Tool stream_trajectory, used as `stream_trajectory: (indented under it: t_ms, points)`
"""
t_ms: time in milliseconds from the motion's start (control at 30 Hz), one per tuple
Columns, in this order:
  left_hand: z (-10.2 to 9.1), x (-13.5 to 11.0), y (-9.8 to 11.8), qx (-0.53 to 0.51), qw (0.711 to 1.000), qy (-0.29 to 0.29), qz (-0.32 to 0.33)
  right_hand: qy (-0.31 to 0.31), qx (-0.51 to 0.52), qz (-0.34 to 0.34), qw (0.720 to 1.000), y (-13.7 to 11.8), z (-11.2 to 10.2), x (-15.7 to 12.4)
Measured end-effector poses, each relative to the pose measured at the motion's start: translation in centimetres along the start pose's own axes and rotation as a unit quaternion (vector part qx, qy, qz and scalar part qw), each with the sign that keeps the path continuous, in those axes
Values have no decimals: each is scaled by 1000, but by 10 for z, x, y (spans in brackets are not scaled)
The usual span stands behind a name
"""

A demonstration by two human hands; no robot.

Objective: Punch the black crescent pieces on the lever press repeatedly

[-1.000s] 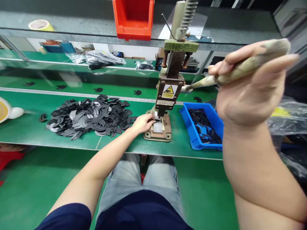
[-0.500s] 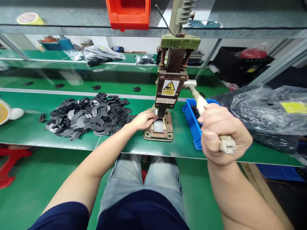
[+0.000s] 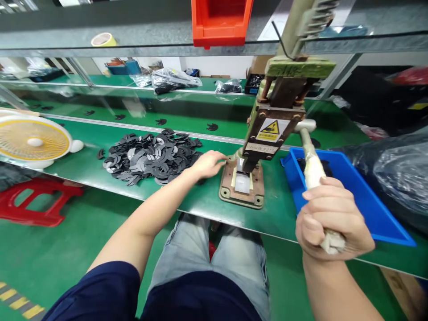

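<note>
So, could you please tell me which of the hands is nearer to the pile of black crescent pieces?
Left. The left hand lies just beside the pile of black crescent pieces; the right hand grips the press lever, beyond the hand press.

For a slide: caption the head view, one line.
Right hand grips the press lever; left hand rests by the press base, near black cutouts.

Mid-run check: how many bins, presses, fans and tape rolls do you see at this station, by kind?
Plastic bins: 2 (orange bin, blue bin)
Hand press: 1, right hand gripping its lever
Fan: 1
Tape roll: 1
Total: 5
</note>
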State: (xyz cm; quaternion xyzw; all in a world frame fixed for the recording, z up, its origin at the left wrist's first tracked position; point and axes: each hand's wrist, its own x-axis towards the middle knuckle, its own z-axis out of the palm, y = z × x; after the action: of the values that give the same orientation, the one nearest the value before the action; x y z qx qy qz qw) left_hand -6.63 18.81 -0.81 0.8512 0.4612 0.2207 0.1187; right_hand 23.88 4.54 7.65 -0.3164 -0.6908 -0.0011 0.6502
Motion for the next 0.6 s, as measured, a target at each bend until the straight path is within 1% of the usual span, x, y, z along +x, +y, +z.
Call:
stream_trajectory:
  t_ms: [67,167,233,267,333,400,500,567,600]
  points:
    - [-18,5,-36,83,994,-3,-71,3,2,0,1000,-1,1,0]
    - [-46,18,-89,158,972,-23,-173,24,4,3,1000,-1,4,-3]
    - [-59,29,-115,181,958,-46,-219,46,9,1,999,1,6,-5]
    - [-63,35,-124,190,950,-61,-239,54,14,-4,998,2,6,-6]
    - [-67,46,-135,206,934,-91,-276,55,29,-23,998,4,6,-6]
    - [-65,55,-139,216,918,-119,-311,54,45,-45,997,6,6,-5]
    - [-58,62,-138,204,900,-161,-350,66,44,-64,995,12,6,-3]
    - [-53,63,-136,190,895,-179,-360,98,37,-82,991,16,7,-3]
    - [-50,63,-135,186,896,-184,-358,109,29,-75,991,18,8,-4]
